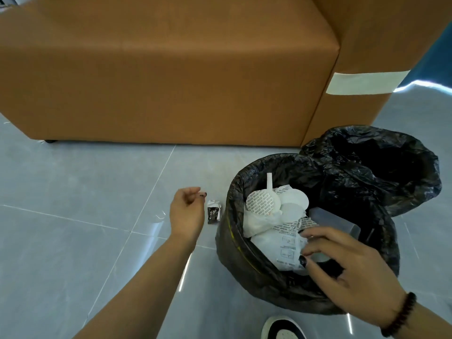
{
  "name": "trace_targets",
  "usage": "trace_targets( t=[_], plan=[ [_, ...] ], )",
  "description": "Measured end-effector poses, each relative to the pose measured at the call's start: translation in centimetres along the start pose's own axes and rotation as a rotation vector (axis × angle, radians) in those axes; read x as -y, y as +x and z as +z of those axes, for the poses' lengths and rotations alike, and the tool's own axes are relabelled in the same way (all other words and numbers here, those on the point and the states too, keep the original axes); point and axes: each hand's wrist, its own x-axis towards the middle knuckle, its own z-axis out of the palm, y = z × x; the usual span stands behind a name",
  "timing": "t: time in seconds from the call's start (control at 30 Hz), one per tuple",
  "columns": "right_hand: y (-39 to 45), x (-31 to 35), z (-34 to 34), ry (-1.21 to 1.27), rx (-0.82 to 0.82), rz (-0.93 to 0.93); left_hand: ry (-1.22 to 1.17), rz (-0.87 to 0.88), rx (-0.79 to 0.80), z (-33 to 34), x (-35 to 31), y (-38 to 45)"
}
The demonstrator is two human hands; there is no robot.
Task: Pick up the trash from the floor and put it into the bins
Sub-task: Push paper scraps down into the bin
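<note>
My left hand [187, 212] hangs loose, empty, beside a small crumpled black-and-white wrapper [213, 212]. It looks light and crushable; I'd pinch its middle. My right hand [347, 270], fingers spread, holds nothing over the black-lined bin [234, 253].

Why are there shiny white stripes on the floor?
Head view: those stripes are glare, lights reflecting off the glossy floor; another bright patch shines at the right edge. The wide lens also bends the brown sofa edges.

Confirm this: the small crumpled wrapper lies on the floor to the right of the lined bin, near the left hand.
Wrong side. In the head view the small crumpled wrapper lies on the floor to the left of the lined bin, near the left hand.
</note>
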Motion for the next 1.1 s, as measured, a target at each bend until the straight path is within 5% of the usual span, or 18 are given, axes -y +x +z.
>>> trace_targets(
  t=[0.13, 0.4, 0.73, 0.9, 1.1],
  plan=[
    [0.4, 0.5, 0.2, -0.038, 0.05, -0.031, 0.283, -0.198, 0.137, -0.4, 6.4, 3.0],
    [0.8, 0.5, 0.2, -0.098, 0.123, -0.045, 0.899, -0.04, 0.527, 2.7, 8.6, 5.5],
    [0.6, 0.5, 0.1, -0.113, 0.116, -0.04, 0.924, 0.001, 0.456, 3.2, 10.5, 4.0],
    [0.4, 0.3, 0.2, -0.111, 0.105, -0.046, 0.837, 0.201, 0.351, -0.1, 11.6, 3.5],
    [0.4, 0.5, 0.4, -0.107, 0.098, -0.035, 0.589, 0.493, 0.25, -3.2, 2.7, -0.1]
  ],
)
